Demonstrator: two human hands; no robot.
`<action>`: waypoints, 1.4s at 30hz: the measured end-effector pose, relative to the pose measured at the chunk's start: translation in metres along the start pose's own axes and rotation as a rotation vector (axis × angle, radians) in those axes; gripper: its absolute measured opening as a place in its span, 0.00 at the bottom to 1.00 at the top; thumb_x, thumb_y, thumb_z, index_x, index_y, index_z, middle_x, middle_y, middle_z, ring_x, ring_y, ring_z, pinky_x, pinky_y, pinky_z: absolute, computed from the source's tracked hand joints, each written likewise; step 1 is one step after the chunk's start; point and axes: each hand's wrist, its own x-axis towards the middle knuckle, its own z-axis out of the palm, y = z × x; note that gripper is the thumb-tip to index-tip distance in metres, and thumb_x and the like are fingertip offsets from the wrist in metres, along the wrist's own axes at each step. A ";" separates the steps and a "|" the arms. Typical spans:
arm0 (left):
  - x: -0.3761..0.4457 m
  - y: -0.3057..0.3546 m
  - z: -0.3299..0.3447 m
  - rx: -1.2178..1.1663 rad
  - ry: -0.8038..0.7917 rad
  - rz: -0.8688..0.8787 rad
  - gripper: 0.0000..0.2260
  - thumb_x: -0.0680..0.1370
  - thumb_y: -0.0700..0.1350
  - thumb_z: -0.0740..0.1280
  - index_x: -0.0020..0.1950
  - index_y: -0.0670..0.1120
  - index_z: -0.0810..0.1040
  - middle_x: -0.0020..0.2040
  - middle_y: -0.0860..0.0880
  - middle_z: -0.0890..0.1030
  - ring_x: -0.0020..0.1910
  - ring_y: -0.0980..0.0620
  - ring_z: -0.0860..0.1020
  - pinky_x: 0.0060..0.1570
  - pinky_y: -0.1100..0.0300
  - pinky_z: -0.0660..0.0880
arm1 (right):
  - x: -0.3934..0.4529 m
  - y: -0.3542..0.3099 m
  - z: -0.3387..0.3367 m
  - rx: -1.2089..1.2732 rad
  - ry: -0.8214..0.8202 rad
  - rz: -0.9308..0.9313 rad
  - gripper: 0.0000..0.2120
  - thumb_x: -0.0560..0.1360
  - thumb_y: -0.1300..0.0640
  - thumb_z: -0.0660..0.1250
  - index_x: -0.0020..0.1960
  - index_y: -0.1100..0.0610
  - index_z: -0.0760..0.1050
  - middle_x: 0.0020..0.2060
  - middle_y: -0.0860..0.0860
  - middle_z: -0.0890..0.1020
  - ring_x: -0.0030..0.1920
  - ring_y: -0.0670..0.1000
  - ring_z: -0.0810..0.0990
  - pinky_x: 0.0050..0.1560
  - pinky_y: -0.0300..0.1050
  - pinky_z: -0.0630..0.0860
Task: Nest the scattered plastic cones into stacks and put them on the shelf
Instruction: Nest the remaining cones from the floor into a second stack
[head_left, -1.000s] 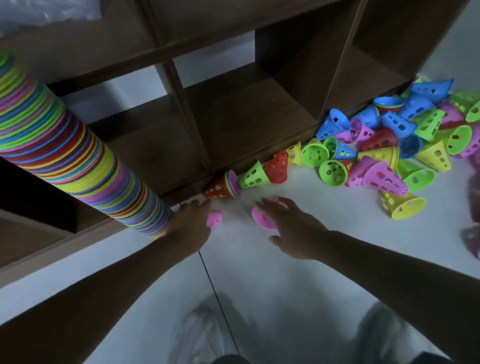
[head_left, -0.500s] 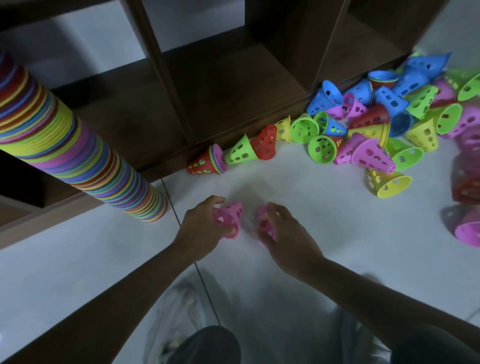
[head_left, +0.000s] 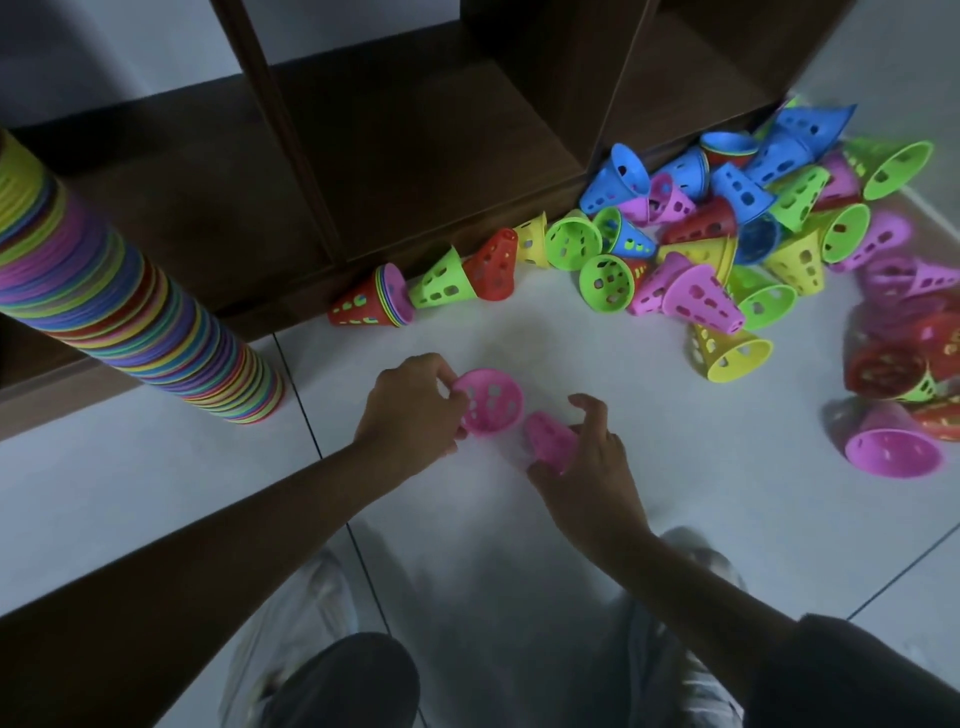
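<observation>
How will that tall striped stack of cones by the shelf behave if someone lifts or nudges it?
The tall stack looks apt to tip: it is many cones high on a narrow base and already leans. It is probably light, since loose cones like the yellow cone are thin and full of holes. Lifted from the top, it may well pull apart.

The person is wearing a dark sleeve (head_left: 857, 670) on the right arm, while the left forearm (head_left: 208, 561) is showing bare. They are also wearing dark trousers (head_left: 343, 680) and pale, blurred shoes (head_left: 291, 613).
</observation>
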 end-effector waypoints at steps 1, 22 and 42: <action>-0.001 0.003 0.000 -0.024 -0.014 0.014 0.03 0.80 0.41 0.68 0.52 0.46 0.76 0.39 0.44 0.84 0.28 0.54 0.83 0.29 0.60 0.80 | 0.002 0.004 0.000 0.062 0.021 0.026 0.32 0.74 0.54 0.73 0.72 0.48 0.60 0.60 0.44 0.75 0.56 0.52 0.79 0.47 0.32 0.78; 0.000 0.000 0.023 0.094 0.160 0.564 0.08 0.75 0.36 0.73 0.42 0.40 0.75 0.42 0.43 0.82 0.43 0.48 0.82 0.46 0.56 0.83 | -0.006 -0.001 0.000 0.247 -0.015 -0.042 0.34 0.72 0.40 0.73 0.72 0.45 0.62 0.64 0.42 0.73 0.56 0.41 0.75 0.51 0.30 0.76; 0.003 -0.054 0.009 0.372 0.062 0.682 0.16 0.76 0.38 0.72 0.63 0.44 0.79 0.61 0.49 0.82 0.60 0.52 0.79 0.60 0.54 0.78 | -0.015 0.030 0.003 -0.003 -0.012 -0.141 0.28 0.72 0.45 0.74 0.69 0.46 0.68 0.65 0.44 0.74 0.66 0.46 0.70 0.62 0.38 0.72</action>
